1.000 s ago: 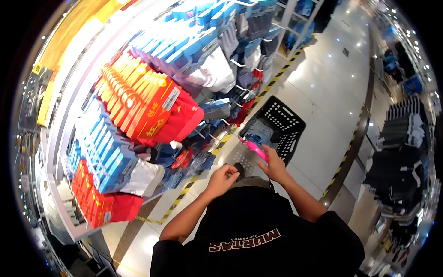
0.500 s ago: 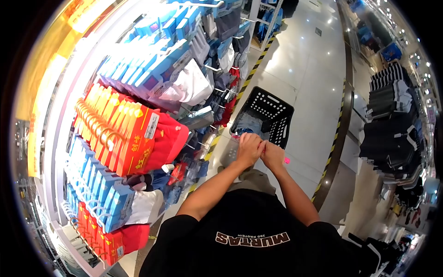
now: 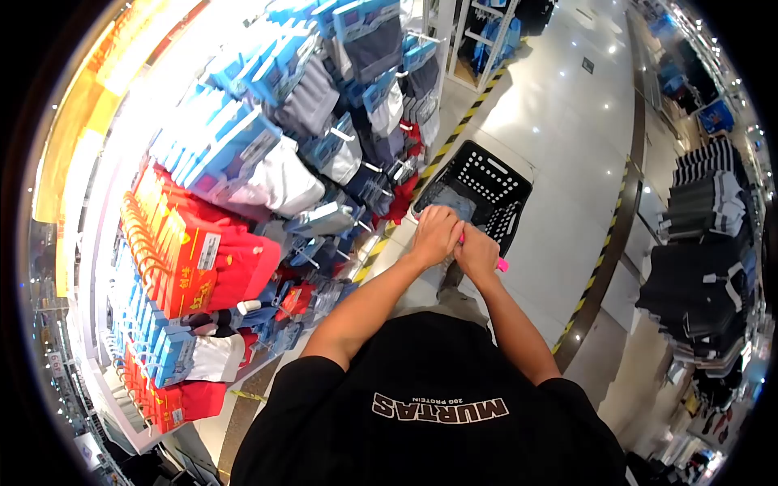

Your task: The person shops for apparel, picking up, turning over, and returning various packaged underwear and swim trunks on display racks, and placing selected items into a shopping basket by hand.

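Note:
My right hand (image 3: pixel 476 253) is closed around a pink tool (image 3: pixel 502 265), whose pink end sticks out at the right of the fist. Against it is my left hand (image 3: pixel 438 235), its fingers curled together; what they hold, if anything, is hidden. Both hands are in front of my body, over the near edge of a black perforated basket (image 3: pixel 512 182). Folded blue-grey clothing (image 3: pixel 455 202) lies in the basket, partly covered by my hands.
On the left, a rack holds blue-carded socks or underwear (image 3: pixel 231 154) and red packs (image 3: pixel 190 267) on hooks. Folded dark clothes (image 3: pixel 693 283) are stacked at the right. Yellow-black tape (image 3: pixel 463 121) edges the tiled floor (image 3: pixel 559 211).
My left hand has moved up and right to meet my right hand. The pink tool is now mostly covered by the hands. The view has shifted along the rack.

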Action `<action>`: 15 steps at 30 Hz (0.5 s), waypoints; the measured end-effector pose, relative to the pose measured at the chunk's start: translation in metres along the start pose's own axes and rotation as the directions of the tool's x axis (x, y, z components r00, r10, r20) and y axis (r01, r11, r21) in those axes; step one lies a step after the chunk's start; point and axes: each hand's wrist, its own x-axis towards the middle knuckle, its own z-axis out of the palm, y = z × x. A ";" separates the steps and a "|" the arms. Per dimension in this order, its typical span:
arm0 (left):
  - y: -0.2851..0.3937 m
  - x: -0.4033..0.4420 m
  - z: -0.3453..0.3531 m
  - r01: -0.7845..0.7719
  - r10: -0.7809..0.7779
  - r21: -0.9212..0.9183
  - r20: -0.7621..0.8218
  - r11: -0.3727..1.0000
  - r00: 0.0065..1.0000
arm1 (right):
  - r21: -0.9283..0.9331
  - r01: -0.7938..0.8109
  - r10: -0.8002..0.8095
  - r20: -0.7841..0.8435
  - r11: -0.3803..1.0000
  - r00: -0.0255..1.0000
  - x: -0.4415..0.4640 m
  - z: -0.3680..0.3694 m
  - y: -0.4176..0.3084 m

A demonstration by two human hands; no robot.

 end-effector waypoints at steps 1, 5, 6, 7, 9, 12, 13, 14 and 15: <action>-0.002 0.010 0.005 0.001 -0.001 0.024 0.001 1.000 1.000 | -0.013 0.006 -0.006 0.012 1.000 1.000 0.008 -0.003 0.006; 0.000 0.041 0.029 0.076 -0.077 0.087 0.011 0.993 0.997 | 0.036 0.063 -0.063 0.009 0.997 0.998 0.039 -0.017 0.033; 0.003 0.047 0.036 0.108 -0.108 0.106 -0.007 0.988 0.994 | 0.056 0.071 -0.072 0.005 0.996 0.997 0.046 -0.017 0.043; 0.006 0.055 0.040 0.144 -0.141 0.127 -0.033 0.982 0.990 | 0.076 0.086 -0.087 0.002 0.993 0.996 0.054 -0.017 0.053; 0.010 0.065 0.058 0.269 -0.258 0.128 -0.098 0.955 0.961 | 0.106 0.116 -0.117 -0.002 0.988 0.993 0.074 -0.017 0.066; 0.020 0.064 0.063 0.418 -0.422 -0.059 -0.093 0.906 0.902 | 0.115 0.128 -0.133 0.039 0.985 0.990 0.097 -0.025 0.088; 0.022 0.059 0.067 0.419 -0.429 -0.100 -0.125 0.902 0.894 | 0.105 0.125 -0.132 0.064 0.987 0.989 0.106 -0.029 0.094; 0.025 0.054 0.070 0.417 -0.436 -0.141 -0.158 0.898 0.886 | 0.094 0.120 -0.128 0.086 0.988 0.988 0.114 -0.032 0.100; 0.015 0.033 0.079 0.540 -0.550 -0.168 -0.021 0.825 0.835 | 0.082 0.111 -0.120 0.106 0.990 0.987 0.122 -0.034 0.106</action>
